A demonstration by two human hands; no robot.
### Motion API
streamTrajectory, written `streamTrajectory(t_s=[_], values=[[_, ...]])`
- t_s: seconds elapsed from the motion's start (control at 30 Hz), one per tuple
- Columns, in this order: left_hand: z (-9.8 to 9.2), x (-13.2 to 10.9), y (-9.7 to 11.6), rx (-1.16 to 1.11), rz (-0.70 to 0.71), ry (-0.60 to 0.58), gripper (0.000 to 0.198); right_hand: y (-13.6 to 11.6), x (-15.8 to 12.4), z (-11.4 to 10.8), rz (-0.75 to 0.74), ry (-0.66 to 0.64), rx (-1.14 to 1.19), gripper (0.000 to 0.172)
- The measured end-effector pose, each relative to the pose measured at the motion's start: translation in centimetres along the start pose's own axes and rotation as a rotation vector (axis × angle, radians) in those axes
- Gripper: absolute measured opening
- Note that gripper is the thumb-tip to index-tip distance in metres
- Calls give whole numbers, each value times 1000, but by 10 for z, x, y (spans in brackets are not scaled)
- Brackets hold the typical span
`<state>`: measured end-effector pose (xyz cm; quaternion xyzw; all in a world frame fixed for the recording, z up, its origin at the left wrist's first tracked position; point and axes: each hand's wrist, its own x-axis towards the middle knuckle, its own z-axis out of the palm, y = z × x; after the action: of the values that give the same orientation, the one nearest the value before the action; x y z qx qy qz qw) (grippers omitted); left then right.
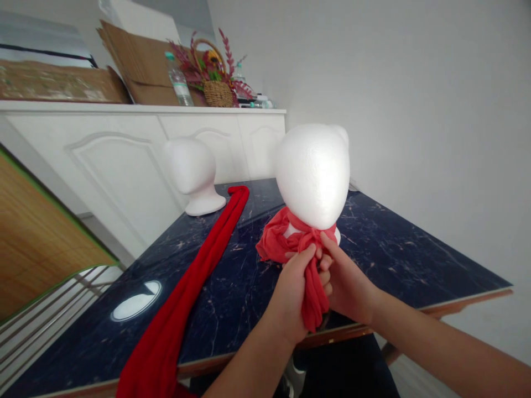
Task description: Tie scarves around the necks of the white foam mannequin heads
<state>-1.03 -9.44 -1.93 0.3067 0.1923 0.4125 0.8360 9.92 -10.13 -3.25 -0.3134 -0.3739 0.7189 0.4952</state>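
A white foam mannequin head (313, 171) stands upright on the table in front of me. Around its neck runs a coral-red scarf (276, 237), bunched on the left and gathered into a knot at the front. My left hand (295, 290) is closed on the scarf just below the knot, thumb on top. From the other side, my right hand (344, 276) grips the scarf at the knot, its thumb and fingers pressed on the cloth. A tail of the scarf hangs down between both hands towards the table edge. Some fingertips are hidden in the folds.
A long bright red scarf (203, 271) lies across the dark blue marbled table (398, 249) and over its front edge. Behind it stands a second white foam head (193, 171). A white cabinet (120, 149) carries cardboard boxes, bottles and a flower basket (218, 94).
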Motion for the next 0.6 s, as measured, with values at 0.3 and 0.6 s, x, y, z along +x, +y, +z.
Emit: streamTrajectory(t_s=[0.3,0.6], values=[[-32,-2,40,1015,215,83,31,-9,-27,-28,-238,442,107,38],[-23,2,14,1026,352,26,19,-3,-4,4,162,78,277,46]])
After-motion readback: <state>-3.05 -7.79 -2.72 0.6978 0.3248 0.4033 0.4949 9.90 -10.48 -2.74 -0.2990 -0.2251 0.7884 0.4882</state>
